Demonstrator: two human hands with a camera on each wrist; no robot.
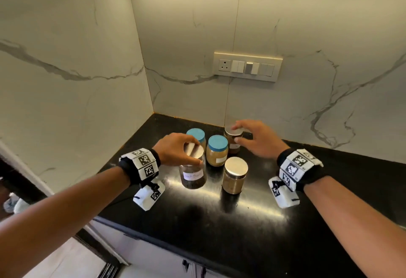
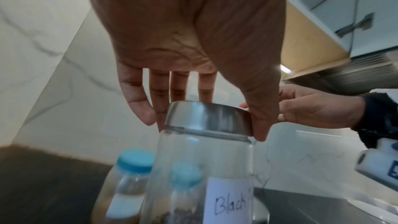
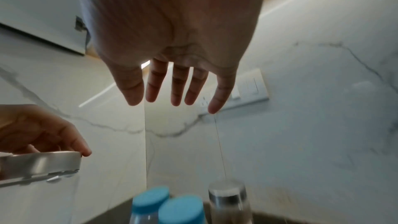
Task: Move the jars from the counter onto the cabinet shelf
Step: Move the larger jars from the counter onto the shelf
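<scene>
1. The left hand (image 1: 173,149) grips the steel lid of the clear glass jar with a white handwritten label (image 1: 193,173), fingers behind the lid and thumb on its near rim. The jar stands at the front left of the group on the glossy black counter (image 1: 219,211), or perhaps is just lifting off it — I cannot tell which.
2. The right hand (image 1: 256,138) is released, fingers spread, above the dark-filled glass jar with a steel lid (image 1: 233,140) at the back right. The wrist view shows it not yet grasping.
3. Risks: the left grasp is on the lid alone. If the lid is loosely screwed, the glass body could drop away as it rises. Swinging it out could also knock the nearer blue-lidded jar of tan powder (image 1: 217,151) just beside it.
4. The right hand reaches over the short steel-lidded jar of pale contents (image 1: 234,174) in front — a low wrist or its strapped camera could tip that jar.
5. Also there: a second blue-lidded jar (image 1: 197,136) at the back left, close behind the labelled one; a cream switch panel (image 1: 247,66) on the marble-patterned wall.
6. All five jars are at the counter. The cabinet shelf is not in the head view, so the lift path is unclear.
</scene>
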